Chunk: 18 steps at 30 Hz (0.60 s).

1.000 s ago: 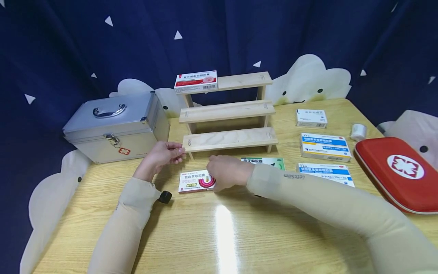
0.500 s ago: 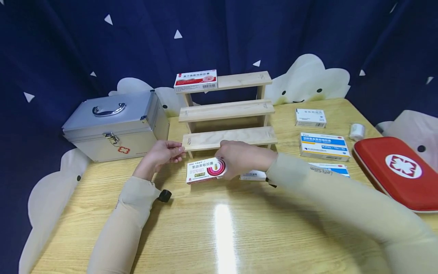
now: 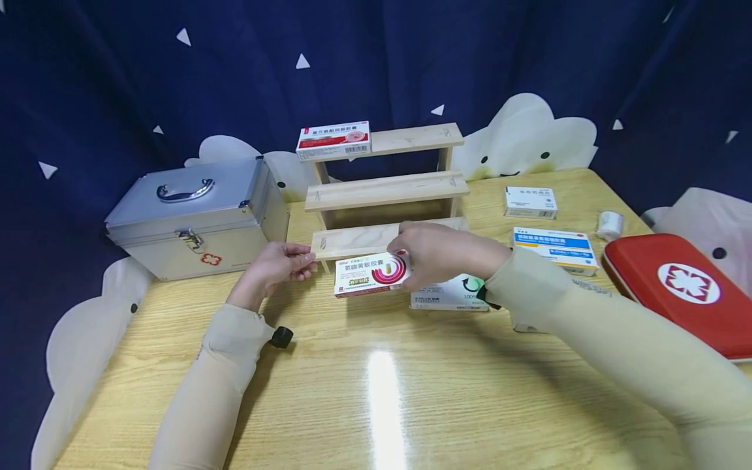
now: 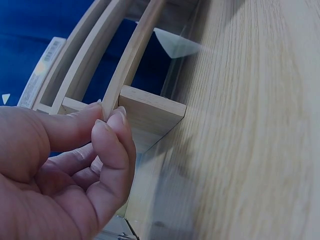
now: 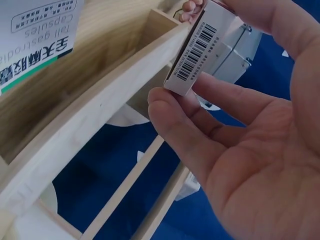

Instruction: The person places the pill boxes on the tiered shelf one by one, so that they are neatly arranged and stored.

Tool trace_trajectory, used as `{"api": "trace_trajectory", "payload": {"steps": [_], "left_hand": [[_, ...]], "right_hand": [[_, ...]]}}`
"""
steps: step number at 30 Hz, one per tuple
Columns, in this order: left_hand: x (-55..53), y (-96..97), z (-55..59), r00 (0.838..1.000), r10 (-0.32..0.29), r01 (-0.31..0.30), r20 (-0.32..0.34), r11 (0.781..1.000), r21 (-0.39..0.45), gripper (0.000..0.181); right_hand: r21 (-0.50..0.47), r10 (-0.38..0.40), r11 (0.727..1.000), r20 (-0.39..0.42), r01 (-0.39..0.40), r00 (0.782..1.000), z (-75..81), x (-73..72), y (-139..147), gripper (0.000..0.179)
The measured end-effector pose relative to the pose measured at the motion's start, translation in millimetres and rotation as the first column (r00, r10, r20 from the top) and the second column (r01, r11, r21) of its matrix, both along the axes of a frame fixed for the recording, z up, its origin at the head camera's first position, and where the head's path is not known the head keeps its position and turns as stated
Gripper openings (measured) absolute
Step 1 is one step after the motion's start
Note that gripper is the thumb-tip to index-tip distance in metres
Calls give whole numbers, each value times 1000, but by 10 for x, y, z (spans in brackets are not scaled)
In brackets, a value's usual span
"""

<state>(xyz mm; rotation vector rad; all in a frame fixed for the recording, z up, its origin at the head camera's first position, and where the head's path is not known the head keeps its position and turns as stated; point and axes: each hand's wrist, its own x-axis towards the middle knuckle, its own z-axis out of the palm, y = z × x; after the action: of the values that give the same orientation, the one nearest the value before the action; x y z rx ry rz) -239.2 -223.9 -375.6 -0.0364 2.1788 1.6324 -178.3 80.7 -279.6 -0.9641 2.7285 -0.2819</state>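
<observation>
1. Looking in from my end, I have the wood-grain table [image 3: 294,398] closest, with beige sleeves [image 3: 200,385] reaching over it.
2. On my feed the right hand [image 3: 440,253] pinches a white-and-pink box [image 3: 367,271] between thumb and fingers. The box is raised off the table, just in front of the rack's lowest shelf; I can't tell whether the two touch. The right wrist view gives me its barcoded end.
3. The left hand [image 3: 276,271] pinches the left end of the lowest shelf [image 3: 355,240] between thumb and fingertips.
4. Under the right wrist, partly hidden, I see a green-and-white box [image 3: 446,297].
5. Off to the right are a red case [image 3: 652,281], a blue-and-white box [image 3: 555,250], a white roll [image 3: 611,225] and a small white box [image 3: 530,202].
6. A silver case [image 3: 188,215] stands left of the wooden rack [image 3: 388,190]; a red-and-white box [image 3: 333,140] lies on its top tier's left end.
7. Behind everything hangs a dark blue curtain [image 3: 376,59].
</observation>
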Motion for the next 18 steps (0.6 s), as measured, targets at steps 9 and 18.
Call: {"api": "trace_trajectory", "payload": {"steps": [9,18], "left_hand": [[14,-6,-1,1000,-5,5,-7,1000,2,37],[19,-5,12,1000,-5,5,-6,1000,10,38]], "right_hand": [[8,-31,999,17,31,999,104,23,155,43],[-14,-53,998,34,53,998,181,14,335,36]]}}
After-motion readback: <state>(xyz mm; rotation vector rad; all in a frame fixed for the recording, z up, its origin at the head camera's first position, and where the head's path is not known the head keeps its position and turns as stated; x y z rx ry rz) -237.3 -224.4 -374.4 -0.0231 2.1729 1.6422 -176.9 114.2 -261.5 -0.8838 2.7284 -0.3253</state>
